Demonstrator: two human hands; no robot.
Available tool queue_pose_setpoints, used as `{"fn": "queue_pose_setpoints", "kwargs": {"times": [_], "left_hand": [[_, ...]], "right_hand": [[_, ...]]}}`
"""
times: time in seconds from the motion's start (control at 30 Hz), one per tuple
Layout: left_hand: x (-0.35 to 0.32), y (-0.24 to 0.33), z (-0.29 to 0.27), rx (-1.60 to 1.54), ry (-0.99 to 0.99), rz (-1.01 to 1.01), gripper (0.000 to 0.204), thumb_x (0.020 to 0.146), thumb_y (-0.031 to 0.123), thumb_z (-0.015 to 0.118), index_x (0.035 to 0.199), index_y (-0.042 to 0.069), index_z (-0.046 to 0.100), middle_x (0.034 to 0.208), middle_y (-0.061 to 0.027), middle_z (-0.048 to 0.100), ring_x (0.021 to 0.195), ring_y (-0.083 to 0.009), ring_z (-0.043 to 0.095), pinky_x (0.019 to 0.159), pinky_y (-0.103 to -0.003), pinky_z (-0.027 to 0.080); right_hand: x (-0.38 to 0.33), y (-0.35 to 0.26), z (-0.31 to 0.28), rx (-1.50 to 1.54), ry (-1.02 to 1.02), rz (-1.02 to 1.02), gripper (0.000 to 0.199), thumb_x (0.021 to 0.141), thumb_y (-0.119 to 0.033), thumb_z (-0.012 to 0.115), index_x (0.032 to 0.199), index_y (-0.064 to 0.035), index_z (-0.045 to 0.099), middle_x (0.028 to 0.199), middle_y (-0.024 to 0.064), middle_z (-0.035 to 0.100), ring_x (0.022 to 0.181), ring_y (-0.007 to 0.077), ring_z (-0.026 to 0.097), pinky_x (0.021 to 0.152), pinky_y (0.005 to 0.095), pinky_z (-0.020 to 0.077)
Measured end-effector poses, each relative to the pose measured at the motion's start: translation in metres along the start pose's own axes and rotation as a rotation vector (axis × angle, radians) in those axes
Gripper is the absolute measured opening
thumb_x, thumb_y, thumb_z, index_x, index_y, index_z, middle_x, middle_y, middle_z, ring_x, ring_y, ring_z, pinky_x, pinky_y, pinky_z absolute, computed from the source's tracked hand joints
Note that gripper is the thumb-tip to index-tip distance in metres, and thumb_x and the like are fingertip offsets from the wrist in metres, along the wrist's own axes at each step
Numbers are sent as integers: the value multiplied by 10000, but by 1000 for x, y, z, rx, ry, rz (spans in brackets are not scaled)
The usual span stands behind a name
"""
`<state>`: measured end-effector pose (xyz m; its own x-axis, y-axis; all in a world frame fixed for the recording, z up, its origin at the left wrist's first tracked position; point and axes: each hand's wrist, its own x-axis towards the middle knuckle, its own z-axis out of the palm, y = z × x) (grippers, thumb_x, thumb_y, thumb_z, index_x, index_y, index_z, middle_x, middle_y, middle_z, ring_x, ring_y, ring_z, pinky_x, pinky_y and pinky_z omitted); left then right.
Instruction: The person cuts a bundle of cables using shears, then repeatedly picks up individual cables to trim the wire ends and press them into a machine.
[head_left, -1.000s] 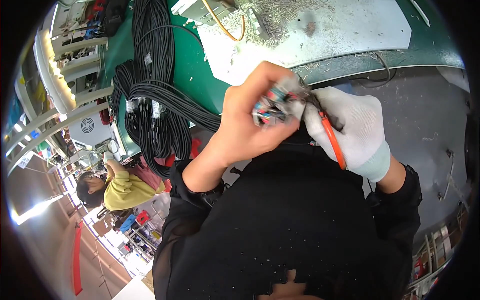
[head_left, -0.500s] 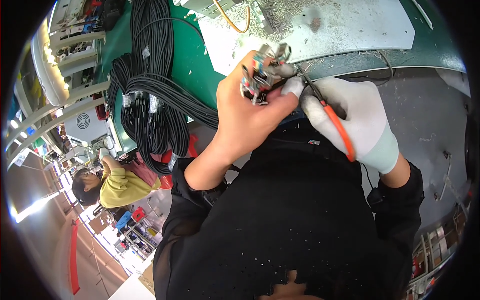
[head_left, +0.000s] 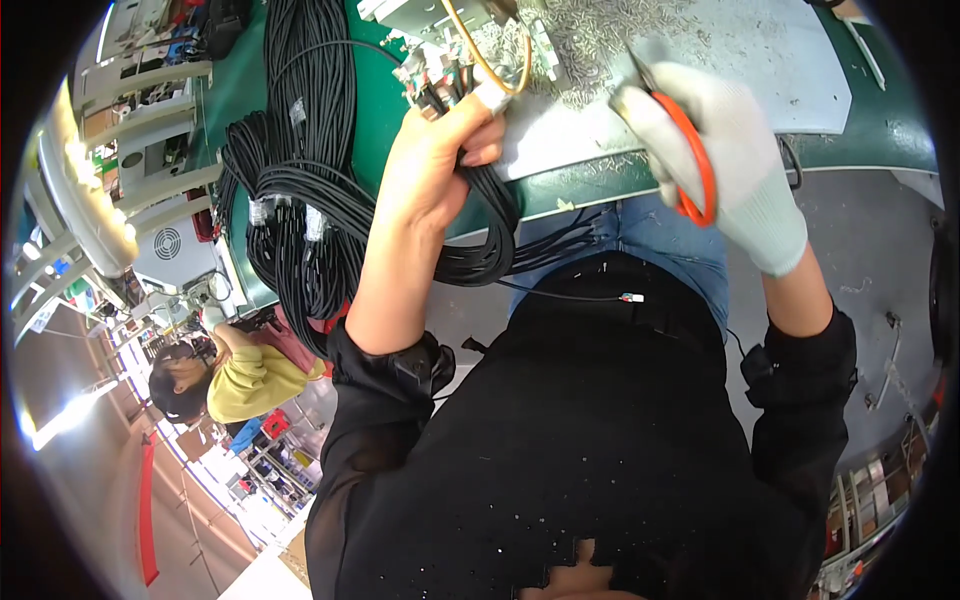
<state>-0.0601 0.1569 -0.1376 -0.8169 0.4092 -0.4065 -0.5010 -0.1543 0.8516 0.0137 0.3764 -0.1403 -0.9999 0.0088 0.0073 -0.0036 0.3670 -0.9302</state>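
Observation:
My left hand (head_left: 435, 150), bare but for a white cover on the thumb, is closed round a bundle of black cables. Their connector ends (head_left: 430, 80), metallic with small coloured wires, stick up above the fingers beside a yellow-orange tube (head_left: 526, 65). Below the hand the cables (head_left: 490, 240) loop down toward my lap. My right hand (head_left: 735, 150), in a white glove with darkened fingertips, grips red-handled scissors (head_left: 702, 150) above the white sheet. The dark blades point up and away from me, apart from the cables.
Thick coils of black cable (head_left: 310, 110) lie at left on the green table (head_left: 375, 150). Small metal scraps (head_left: 600, 60) cover part of the white sheet (head_left: 780, 90). A metal device (head_left: 425, 15) stands at the back. One loose cable end (head_left: 632, 298) rests on my lap. A co-worker (head_left: 245, 375) sits at far left.
My left hand has carried the cable bundle left and away from me, to beside the device. My right hand has lifted the scissors away from the bundle, upward and right.

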Motion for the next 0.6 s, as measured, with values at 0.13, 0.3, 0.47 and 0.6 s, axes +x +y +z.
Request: {"fn": "queue_pose_setpoints", "kwargs": {"times": [0.13,0.3,0.47,0.6], "left_hand": [[27,1,-9,101,-91,25,136,839,126,681,800,61,569,634,41,454,512,-33,367,458,-198,289],[37,13,-5,327,-57,36,142,821,133,697,806,60,576,646,31,488,533,-35,421,478,-192,345],[38,14,-4,450,1,95,157,825,154,702,824,56,579,662,25,518,542,-38,452,480,-192,369],[37,9,-7,403,-12,123,178,840,174,699,870,46,578,669,24,523,535,-40,448,471,-196,362]], "right_hand": [[44,-2,7,144,-145,66,253,906,-243,582,819,-5,580,557,46,511,441,118,502,435,254,400],[77,24,7,-207,-143,-774,265,901,-264,591,800,-21,569,529,18,502,422,85,484,409,228,392],[87,4,-17,22,-301,-646,287,868,-241,615,750,20,607,580,75,613,445,158,586,412,258,443],[86,-10,-14,256,-530,262,174,897,-223,592,855,-57,624,698,91,650,494,179,612,436,255,454]]}}
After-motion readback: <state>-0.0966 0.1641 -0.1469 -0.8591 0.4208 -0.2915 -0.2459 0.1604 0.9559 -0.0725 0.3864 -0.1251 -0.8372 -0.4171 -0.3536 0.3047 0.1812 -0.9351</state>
